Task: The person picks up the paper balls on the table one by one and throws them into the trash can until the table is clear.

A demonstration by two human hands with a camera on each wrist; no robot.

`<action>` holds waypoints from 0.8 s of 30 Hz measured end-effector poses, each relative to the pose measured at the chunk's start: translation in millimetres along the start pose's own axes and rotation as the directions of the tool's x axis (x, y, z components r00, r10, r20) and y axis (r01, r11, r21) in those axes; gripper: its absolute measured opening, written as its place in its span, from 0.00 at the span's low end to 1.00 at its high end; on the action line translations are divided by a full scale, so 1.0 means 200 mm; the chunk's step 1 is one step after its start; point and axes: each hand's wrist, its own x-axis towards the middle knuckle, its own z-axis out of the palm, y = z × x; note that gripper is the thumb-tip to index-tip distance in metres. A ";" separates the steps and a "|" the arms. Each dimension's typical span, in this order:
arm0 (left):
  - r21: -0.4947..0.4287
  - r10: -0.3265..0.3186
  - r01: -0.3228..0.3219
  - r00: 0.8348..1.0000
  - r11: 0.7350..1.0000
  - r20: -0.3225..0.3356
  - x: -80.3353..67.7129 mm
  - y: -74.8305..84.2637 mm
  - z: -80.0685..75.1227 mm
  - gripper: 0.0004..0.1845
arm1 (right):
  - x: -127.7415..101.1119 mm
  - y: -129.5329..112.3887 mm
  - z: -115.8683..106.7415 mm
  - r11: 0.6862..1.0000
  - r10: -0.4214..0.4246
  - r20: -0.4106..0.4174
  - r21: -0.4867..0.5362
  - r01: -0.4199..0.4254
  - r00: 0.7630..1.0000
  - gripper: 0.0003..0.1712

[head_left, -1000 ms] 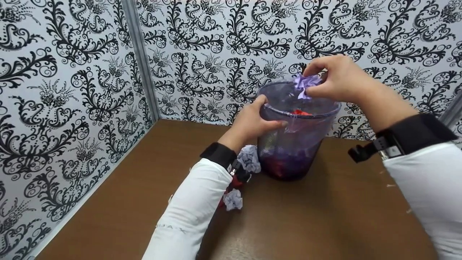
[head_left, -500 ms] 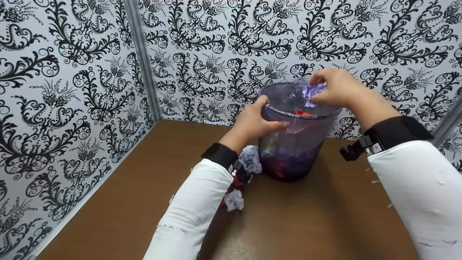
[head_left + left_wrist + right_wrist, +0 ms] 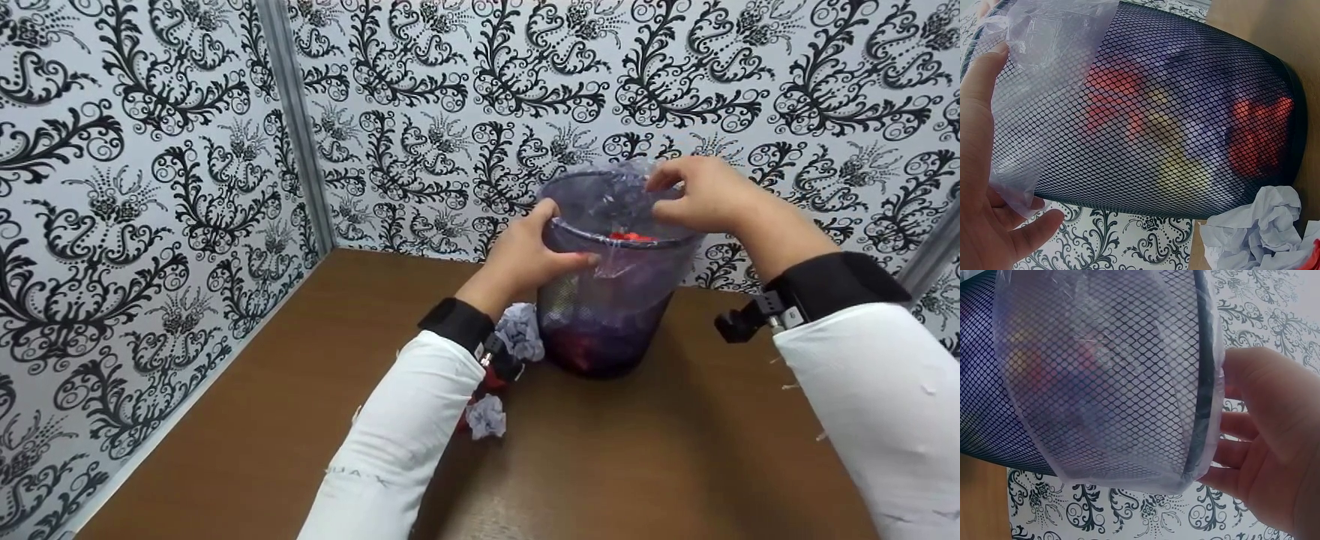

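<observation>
Mesh bin [image 3: 600,322], lined with a clear plastic bag [image 3: 1061,39], stands on the brown table [image 3: 615,450] near the patterned wall [image 3: 420,112]. The left hand [image 3: 525,251] grips its near left rim; the right hand [image 3: 709,196] is at the right side, thumb and fingers apart. Red paper [image 3: 628,236] shows inside, crumpled grey paper [image 3: 519,330] beside the base.

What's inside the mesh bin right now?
Through the side of the mesh bin I see red pieces, something yellow and something pale. The plastic liner and outer pieces cover the rest; I can't count them.
</observation>
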 end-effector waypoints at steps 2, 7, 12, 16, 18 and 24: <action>0.005 0.005 -0.005 1.000 1.000 -0.001 0.00 0.00 0.00 0.40 | -0.02 0.00 0.00 1.000 -0.011 -0.034 0.020 0.012 0.999 0.17; 0.015 0.010 -0.010 1.000 1.000 -0.004 0.00 -0.01 0.01 0.40 | -0.09 0.00 0.06 0.999 -0.038 -0.133 0.030 0.042 0.990 0.29; 0.032 0.003 -0.003 1.000 0.999 -0.004 0.01 -0.01 0.02 0.41 | -0.16 0.04 0.17 0.998 -0.054 -0.224 0.012 0.058 0.973 0.30; 0.030 -0.002 0.002 1.000 1.000 0.000 0.01 -0.02 0.02 0.42 | -0.20 0.08 0.25 0.996 -0.089 -0.330 -0.021 0.087 0.940 0.27; 0.027 -0.004 0.004 1.000 1.000 -0.004 0.01 -0.02 0.01 0.42 | -0.21 0.10 0.29 0.994 -0.106 -0.384 -0.016 0.108 0.917 0.26; 0.029 -0.002 0.003 1.000 1.000 -0.010 0.01 -0.02 0.01 0.43 | -0.22 0.13 0.39 0.980 -0.169 -0.530 -0.001 0.199 0.831 0.23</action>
